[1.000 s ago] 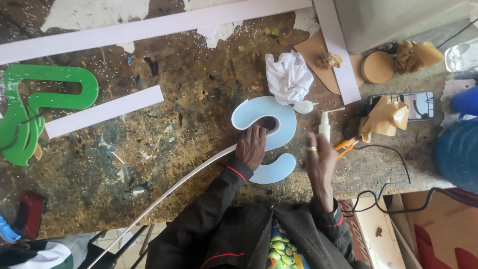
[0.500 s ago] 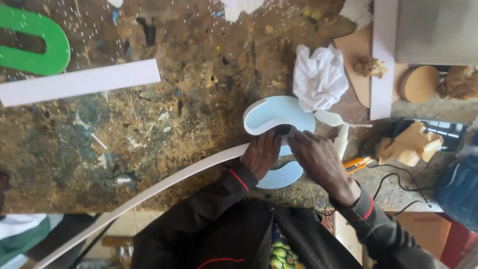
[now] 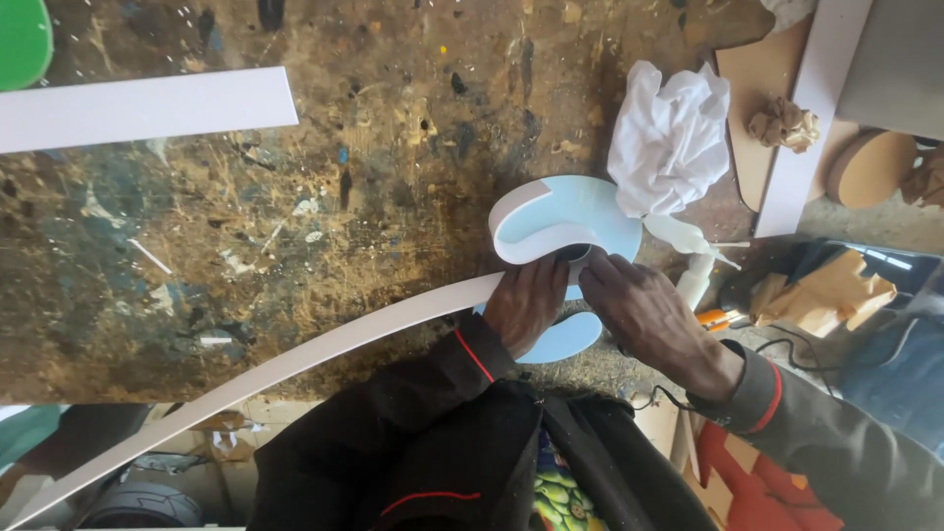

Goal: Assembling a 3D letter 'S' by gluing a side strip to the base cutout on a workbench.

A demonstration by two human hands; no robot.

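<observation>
Now that my right hand (image 3: 649,315) has come in beside my left hand (image 3: 526,305), both grips pinch the long white strip (image 3: 295,364) against the pale blue curved letter (image 3: 575,221) on the stained tabletop (image 3: 344,197); bending along the edge looks underway. The strip is smooth, thin and flexible.

Workbench (image 3: 324,197): old wood, rough, scarred, paint-spattered, matt. Pale blue letter shape (image 3: 580,216): smooth matt sheet, prob. foam board or plastic, w/ white edging. Long white strip (image 3: 295,359): thin, flexible plastic-looking, smooth, slight sheen. White flat bar (image 3: 138,108): same smooth matt finish. White rag (image 3: 669,138): crumpled soft cloth. Brown boards (image 3: 752,98): matt, fibreboard-like. Small squeeze bottle (image 3: 693,241): translucent plastic. Crumpled brown paper (image 3: 826,285): matt. Both sleeves (image 3: 413,423): dark woven cloth, red trim.
</observation>
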